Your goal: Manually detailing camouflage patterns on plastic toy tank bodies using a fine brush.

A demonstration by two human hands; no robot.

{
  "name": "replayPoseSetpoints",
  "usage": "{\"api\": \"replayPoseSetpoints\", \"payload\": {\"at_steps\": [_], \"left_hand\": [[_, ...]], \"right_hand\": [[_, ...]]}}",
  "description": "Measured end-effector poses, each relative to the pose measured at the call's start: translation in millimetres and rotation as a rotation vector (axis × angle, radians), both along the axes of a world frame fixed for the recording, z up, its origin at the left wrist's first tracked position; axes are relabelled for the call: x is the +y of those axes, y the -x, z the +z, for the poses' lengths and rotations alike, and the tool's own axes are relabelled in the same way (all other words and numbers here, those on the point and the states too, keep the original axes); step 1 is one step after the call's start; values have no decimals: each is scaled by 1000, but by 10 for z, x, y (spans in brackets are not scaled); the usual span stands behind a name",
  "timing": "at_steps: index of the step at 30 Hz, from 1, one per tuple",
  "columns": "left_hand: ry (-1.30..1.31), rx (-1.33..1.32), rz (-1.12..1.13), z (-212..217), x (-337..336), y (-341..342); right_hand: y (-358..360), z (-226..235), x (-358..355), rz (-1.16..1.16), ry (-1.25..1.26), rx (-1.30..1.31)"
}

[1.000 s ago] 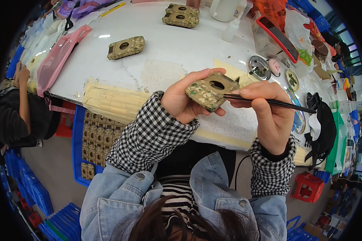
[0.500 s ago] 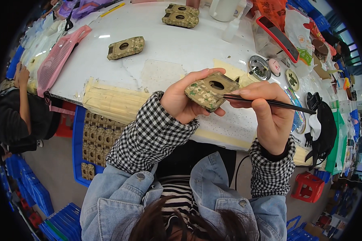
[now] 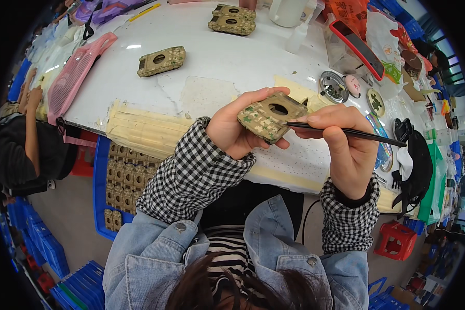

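Observation:
A camouflage-patterned toy tank hull (image 3: 261, 122) with a round hole in its top lies tilted in my left hand (image 3: 233, 120), whose thumb and fingers grip its left end and edges. My right hand (image 3: 347, 142) pinches slim black tweezers (image 3: 357, 133). Their fine tip touches or nearly touches the hull's upper surface beside the hole; any tiny part there is too small to make out. Another single hull (image 3: 161, 62) rests on the white table to the left, and two more hulls (image 3: 231, 20) stand side by side farther back.
Beside my right hand lie a round dish of small dark bits (image 3: 334, 87), a pink oval piece (image 3: 352, 86) and a red-cased phone (image 3: 356, 50). A blue tray (image 3: 101, 191) of several hulls sits below the table's left edge. At far left, a co-worker's arm (image 3: 32, 129) shows.
My hands, the hull and the tweezers hold almost the same position. At far left, the co-worker's arms have shifted slightly.

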State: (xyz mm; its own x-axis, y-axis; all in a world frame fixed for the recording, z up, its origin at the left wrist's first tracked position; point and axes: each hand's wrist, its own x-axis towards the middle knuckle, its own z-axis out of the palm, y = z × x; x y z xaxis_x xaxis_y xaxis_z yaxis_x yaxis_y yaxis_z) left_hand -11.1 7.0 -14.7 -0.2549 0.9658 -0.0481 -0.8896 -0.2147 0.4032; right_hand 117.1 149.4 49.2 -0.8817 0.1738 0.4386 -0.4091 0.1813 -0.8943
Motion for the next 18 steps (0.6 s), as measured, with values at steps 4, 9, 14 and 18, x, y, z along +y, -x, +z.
{"api": "replayPoseSetpoints", "payload": {"at_steps": [4, 9, 14, 18], "left_hand": [[-1, -4, 0, 10, 0, -3], [6, -2, 5, 7, -1, 4], [27, 12, 9, 34, -2, -11], [26, 13, 4, 26, 1, -2]], "right_hand": [[2, 0, 7, 7, 2, -2], [6, -5, 5, 8, 29, -12], [-9, 3, -4, 4, 31, -12], [-5, 0, 0, 5, 32, -21]]}}
